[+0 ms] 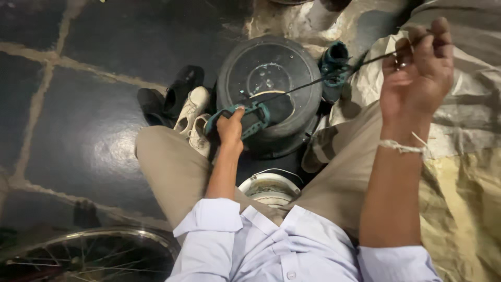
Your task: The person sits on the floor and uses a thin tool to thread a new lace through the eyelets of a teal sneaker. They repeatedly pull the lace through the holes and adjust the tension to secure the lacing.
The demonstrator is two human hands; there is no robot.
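L hand point(230, 127) clamps the teal sandal point(245, 118) over the round black lid point(269, 83); R hand point(417, 68), raised well apart, is pinched shut on the dark thread point(313, 82) running taut btwn them. Best to keep thread tight and sandal pinned firm so the stitch seats w/o slack.

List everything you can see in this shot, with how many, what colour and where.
Teal shoe: one, teal and dark, held over the round lid.
Thread: one, dark, taut from the held shoe to the raised hand.
Second teal shoe: one, teal, right of the lid.
Round lid: one, black, centre floor.
White shoes: two, off-white, left of the lid.
Black shoes: two, black, beside the white pair.
Bowl: one, white, between the knees.
Bicycle wheel: one, silver rim, bottom left.
Sack sheet: one, grey and yellow, right.
Left hand: gripping the teal shoe.
Right hand: raised, pulling the thread.
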